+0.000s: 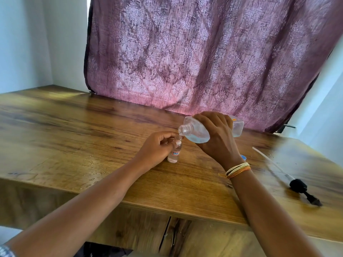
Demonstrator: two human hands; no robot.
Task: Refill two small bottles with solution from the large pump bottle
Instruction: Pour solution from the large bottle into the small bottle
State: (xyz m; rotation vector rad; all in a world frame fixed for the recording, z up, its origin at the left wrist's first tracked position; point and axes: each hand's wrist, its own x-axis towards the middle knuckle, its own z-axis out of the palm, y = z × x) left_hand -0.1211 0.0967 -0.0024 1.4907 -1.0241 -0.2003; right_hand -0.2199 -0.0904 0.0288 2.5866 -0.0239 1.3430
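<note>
Left hand [157, 147] fingers curled in grip, right hand [217, 134] clasping, tilted

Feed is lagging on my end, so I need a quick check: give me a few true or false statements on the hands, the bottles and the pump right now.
1. The right hand holds the large bottle tipped on its side, mouth toward the small bottle. True.
2. The pump head is screwed onto the large bottle. False: its threaded neck is bare, and the pump head with its tube lies on the table to the right.
3. The left hand grips the small bottle, which stands on the table. True.
4. The small bottle lies flat on the table. False: it stands upright.
5. The large bottle is empty. False: clear liquid shows inside it.
</note>
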